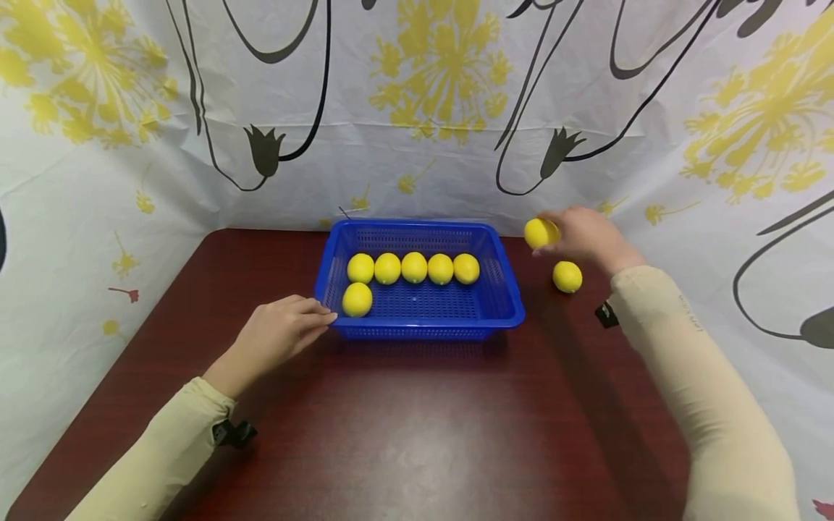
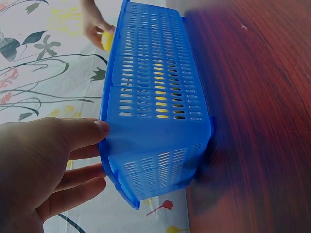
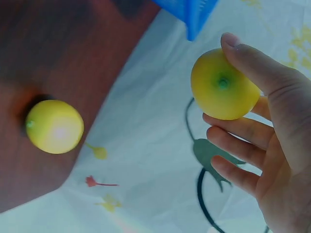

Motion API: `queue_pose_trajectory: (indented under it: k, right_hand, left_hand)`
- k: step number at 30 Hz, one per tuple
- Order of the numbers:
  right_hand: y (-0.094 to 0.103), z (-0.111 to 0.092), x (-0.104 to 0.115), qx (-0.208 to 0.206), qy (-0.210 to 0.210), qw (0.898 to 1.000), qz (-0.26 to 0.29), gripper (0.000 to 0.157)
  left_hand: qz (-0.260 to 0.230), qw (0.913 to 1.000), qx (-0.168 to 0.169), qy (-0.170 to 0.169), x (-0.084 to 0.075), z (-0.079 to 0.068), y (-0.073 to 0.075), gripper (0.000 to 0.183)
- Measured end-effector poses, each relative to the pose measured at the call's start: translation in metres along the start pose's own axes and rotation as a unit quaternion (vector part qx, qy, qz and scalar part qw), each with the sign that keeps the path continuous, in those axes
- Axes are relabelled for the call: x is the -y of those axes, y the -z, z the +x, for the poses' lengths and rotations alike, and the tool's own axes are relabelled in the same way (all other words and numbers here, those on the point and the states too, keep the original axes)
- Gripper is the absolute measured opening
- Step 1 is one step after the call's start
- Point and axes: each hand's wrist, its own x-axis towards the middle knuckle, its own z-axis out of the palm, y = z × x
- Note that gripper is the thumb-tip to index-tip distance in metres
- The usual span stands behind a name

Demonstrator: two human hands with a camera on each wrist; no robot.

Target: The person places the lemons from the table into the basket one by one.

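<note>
A blue plastic basket point(image 1: 417, 323) with slotted walls stands on the table, with several yellow lemons point(image 1: 413, 268) in a row along its far side and one lemon point(image 1: 357, 299) at the near left corner. My left hand point(image 1: 283, 325) pinches the basket's rim at that corner, thumb on one face and fingers on the other in the left wrist view. Right of the basket, my right hand point(image 1: 586, 235) holds a lemon point(image 3: 224, 84) in the air between thumb and fingers. Below that hand another lemon point(image 1: 567, 277) lies on the table.
The dark red-brown table point(image 1: 404, 420) reaches back to a white patterned cloth point(image 1: 391, 166), which also hangs at both sides. Black devices point(image 1: 233, 433) are strapped at both wrists.
</note>
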Motion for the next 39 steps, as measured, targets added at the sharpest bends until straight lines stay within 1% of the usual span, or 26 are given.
queue_pose_trajectory:
  k: [4,13,18,21,27,30,36,39]
  right_hand:
    - [0.008,0.001,0.006,0.002,0.002,1.0,-0.001,0.074]
    - [0.011,0.003,0.031,0.004,0.018,1.0,-0.013,0.074]
    - [0.014,0.011,0.046,0.004,0.035,0.999,-0.025,0.075]
    - [0.017,0.017,0.058,0.005,0.05,0.998,-0.036,0.076]
    - [0.022,0.029,0.084,-0.007,0.091,0.994,-0.055,0.077]
    - [0.025,0.035,0.1,-0.001,0.104,0.993,-0.061,0.078]
    - [0.029,0.048,0.125,0.003,0.132,0.989,-0.06,0.077]
    - [0.028,0.055,0.134,-0.003,0.154,0.986,-0.059,0.075]
  left_hand:
    - [0.0,1.0,-0.004,-0.001,0.0,0.0,0.0,0.023]
    - [0.004,1.0,-0.001,-0.001,-0.001,0.0,0.001,0.024]
    - [0.005,1.0,0.001,0.0,-0.001,0.0,0.001,0.025]
    - [0.004,1.0,0.001,-0.002,-0.001,0.0,0.001,0.025]
    - [-0.002,1.0,-0.006,-0.004,-0.001,0.0,0.001,0.024]
    - [-0.004,1.0,-0.005,-0.003,-0.001,0.0,0.0,0.023]
    - [-0.004,1.0,0.003,-0.001,-0.001,0.0,0.0,0.025]
    - [-0.005,1.0,0.002,-0.003,-0.001,0.0,0.001,0.025]
